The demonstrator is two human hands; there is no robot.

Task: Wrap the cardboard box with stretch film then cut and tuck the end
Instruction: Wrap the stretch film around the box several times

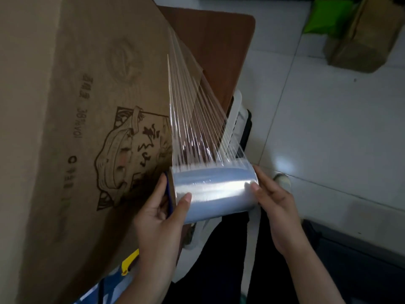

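Cardboard box (83,128) fills left of frame. Stretch film (192,119) runs taut from its right edge down to the roll (214,191), centre frame. My left hand (160,213) and right hand (276,207) clamp the roll's ends.

Left hand (161,212) cupping the near-left end of the roll (215,191), thumb lying across its curved face, right hand (275,207) against the roll's right end, fingertips on its rim, both forearms rising from below the roll, wrists straight
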